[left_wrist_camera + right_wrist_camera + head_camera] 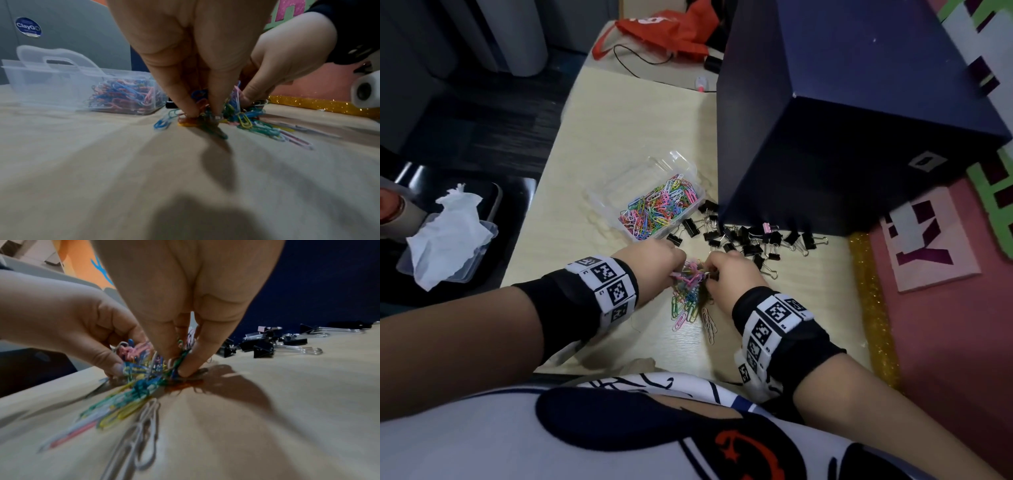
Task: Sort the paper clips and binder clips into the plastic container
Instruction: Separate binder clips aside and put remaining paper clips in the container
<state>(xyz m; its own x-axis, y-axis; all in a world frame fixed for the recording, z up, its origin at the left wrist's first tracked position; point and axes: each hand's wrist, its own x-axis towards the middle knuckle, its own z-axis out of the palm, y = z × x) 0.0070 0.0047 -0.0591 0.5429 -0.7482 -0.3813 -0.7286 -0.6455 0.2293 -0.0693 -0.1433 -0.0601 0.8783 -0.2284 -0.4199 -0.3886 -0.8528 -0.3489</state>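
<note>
1. Head view: a pale wooden table (pixel 619 130) runs from the lower centre up to the top centre of the frame. Its left edge drops off to dark floor; its near edge lies just above the person's patterned shirt.
2. The left hand (pixel 650 270) and right hand (pixel 726 277) meet at the centre of the frame, fingertips facing, both over a loose pile of coloured paper clips (pixel 690 301).
3. Left wrist view: the left hand's fingers (pixel 185 91) point down and pinch a tangle of clips against the tabletop, a narrow grip.
4. Right wrist view: the right hand's thumb and fingers (pixel 197 353) close on the same tangle from the other side, also a narrow pinch.
5. The clear plastic container (pixel 599 202) sits just above the hands, slightly left of centre, its lid open. One compartment holds a heap of coloured clips; the part towards the upper left looks bare.
6. Black binder clips (pixel 753 240), with one pink among them, lie scattered to the right of the container, along the foot of a large dark blue box (pixel 842 120).
7. The box fills the upper right and closes that side. A gold glitter strip (pixel 873 301) marks the table's right edge.
8. Bare tabletop lies left of the hands and above the container.
</note>
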